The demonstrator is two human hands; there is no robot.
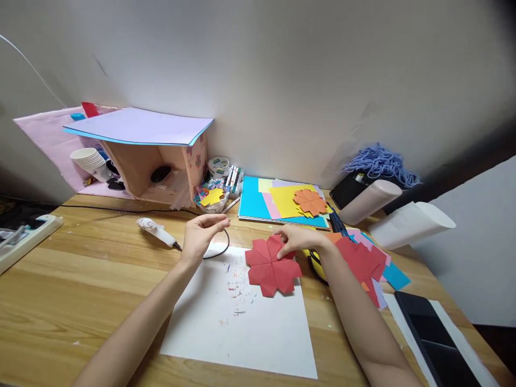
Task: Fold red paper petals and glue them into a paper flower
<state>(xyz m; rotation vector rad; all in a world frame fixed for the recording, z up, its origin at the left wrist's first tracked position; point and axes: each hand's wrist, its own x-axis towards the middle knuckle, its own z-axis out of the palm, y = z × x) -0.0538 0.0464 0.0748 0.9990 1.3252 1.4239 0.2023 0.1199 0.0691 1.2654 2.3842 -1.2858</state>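
My right hand [296, 240] pinches the upper right of a red paper flower [269, 271], which has creased petals and lies over the upper right part of a white sheet [237, 338] with coloured marks. Left of the flower, my left hand [205, 234] is raised with thumb and fingertips pressed together; whether something small is between them is too small to tell. An orange paper flower [310, 202] rests on stacked coloured paper [252, 199] at the back. Red paper scraps [358, 263] are beside my right forearm.
A white corded tool [157, 232] lies left of my left hand. Behind stand an open box [195, 161], paper cups [86, 159] and a tub of supplies [213, 201]. At right are blue yarn [379, 164], two white rolls [411, 224] and a black phone [435, 336].
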